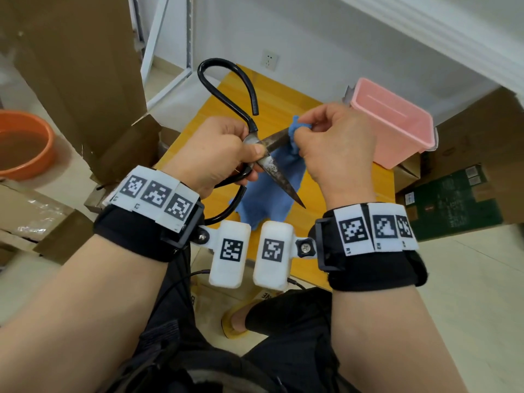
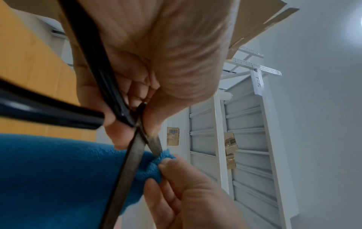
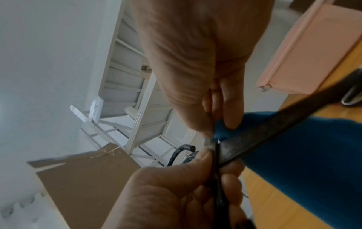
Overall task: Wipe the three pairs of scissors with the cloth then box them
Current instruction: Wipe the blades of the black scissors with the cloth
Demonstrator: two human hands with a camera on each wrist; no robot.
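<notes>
Blue cloth (image 1: pixel 272 177) pinched by right hand (image 1: pixel 334 148) on blade | left hand (image 1: pixel 215 154) grips scissors (image 1: pixel 272 163)

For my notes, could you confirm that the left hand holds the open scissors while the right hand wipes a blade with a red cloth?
Not quite: the cloth is blue, as the head view shows. The left hand does hold the open scissors, and the right hand wipes a blade.

"T-5" on white shelf tag (image 2: pixel 259 83)
</notes>
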